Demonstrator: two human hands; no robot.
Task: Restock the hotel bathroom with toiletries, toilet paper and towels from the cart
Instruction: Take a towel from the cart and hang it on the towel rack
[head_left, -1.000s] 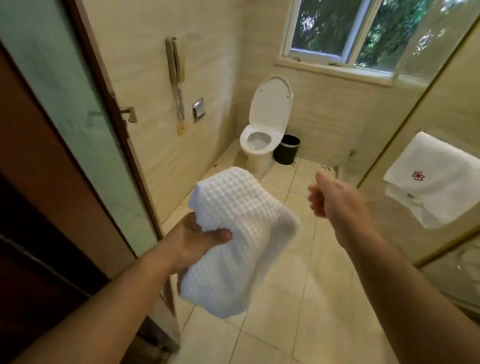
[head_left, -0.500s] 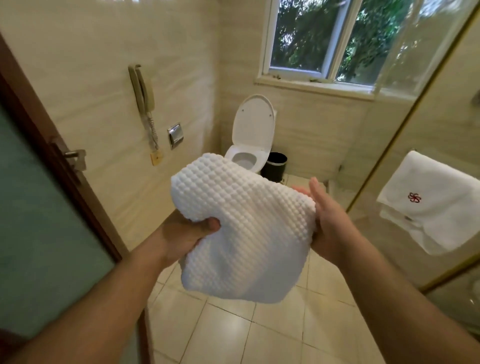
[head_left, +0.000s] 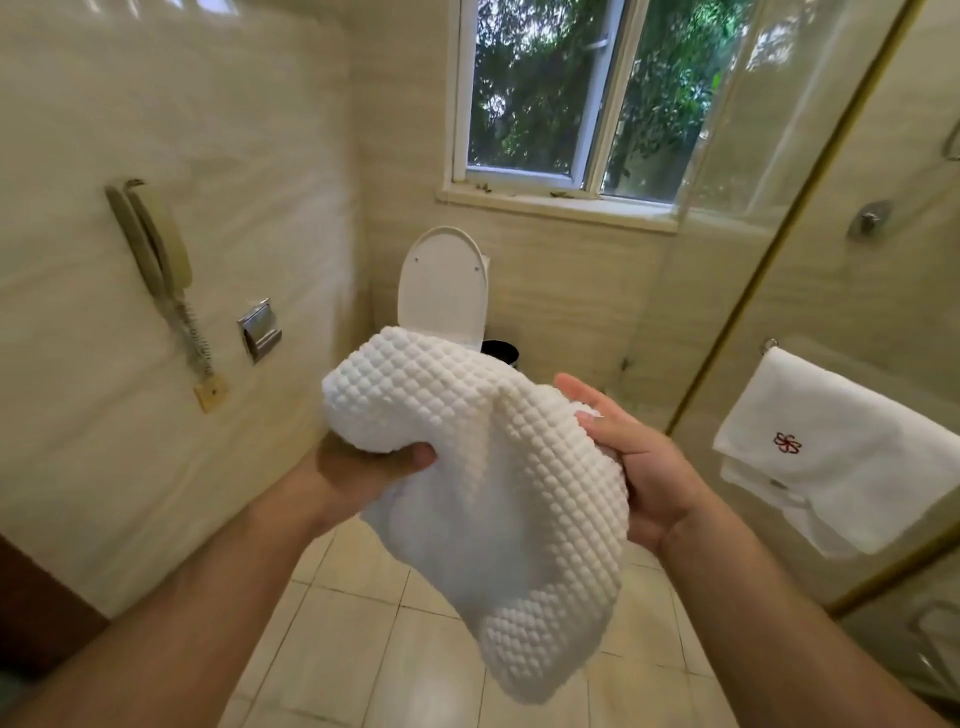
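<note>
Two hands hold one bumpy white towel (head_left: 493, 467) up in the air, in the middle of the view. The left hand (head_left: 363, 470) has a tight grip on the towel's 9 o'clock side, with the thumb curled over a fold. The right hand (head_left: 639, 467) grips the 3 o'clock edge, thumb on the front and fingers behind. The rest of the towel hangs down toward 6 o'clock, above the tan floor tiles (head_left: 353, 649).

At 12 o'clock stands a white toilet (head_left: 441, 286) with its lid up, and a black bin (head_left: 501, 351) sits just beside it. Higher up is a window (head_left: 545, 104) with green trees outside. At 9 o'clock a wall phone (head_left: 156, 249) hangs on the shiny cream wall (head_left: 234, 130), near a silver paper holder (head_left: 260, 327). At 3 o'clock a folded towel with a red flower (head_left: 841, 447) hangs on a rail by the glass shower wall (head_left: 857, 291).
</note>
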